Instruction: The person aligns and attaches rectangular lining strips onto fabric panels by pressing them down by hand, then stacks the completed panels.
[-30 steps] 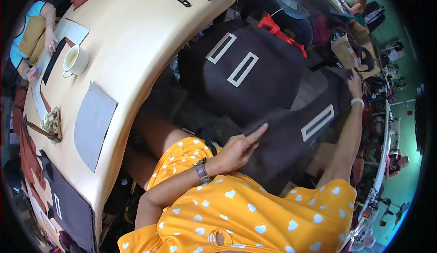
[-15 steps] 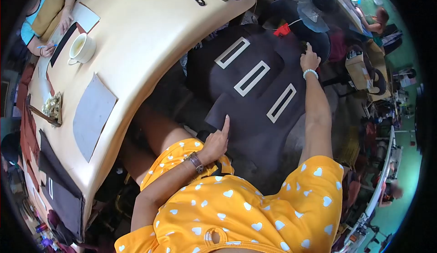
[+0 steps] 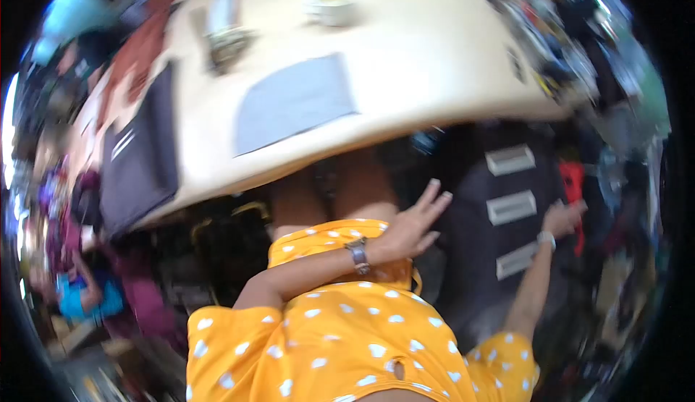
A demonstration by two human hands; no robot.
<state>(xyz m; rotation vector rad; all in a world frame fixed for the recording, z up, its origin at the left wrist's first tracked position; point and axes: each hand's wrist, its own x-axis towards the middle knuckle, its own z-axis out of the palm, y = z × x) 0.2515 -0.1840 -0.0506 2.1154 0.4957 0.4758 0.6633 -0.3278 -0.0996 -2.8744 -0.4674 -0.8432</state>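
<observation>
My left hand [image 3: 411, 230], with a watch on its wrist, is open over my lap, fingers apart, beside the left edge of a dark brown piece of material [image 3: 467, 235]. Three pale rectangular frames [image 3: 510, 207] lie in a row on that dark material. My right hand [image 3: 562, 219], wearing a light beaded bracelet, is at the material's right edge. It overlaps a red object [image 3: 572, 178] whose kind I cannot make out. Motion blur hides whether the right fingers grip it.
A cream table [image 3: 420, 62] curves across the front, bearing a grey curved panel [image 3: 295, 104], a white cup [image 3: 333, 5] and folded dark pieces [image 3: 141, 152]. Scissors-like clippers [image 3: 515, 64] lie near its right end. A person in blue [image 3: 90, 297] is at far left.
The view has swung left, so the table now spans the front and the dark material sits at right. My left fingers have spread from a point. My right hand is now at the red object.
</observation>
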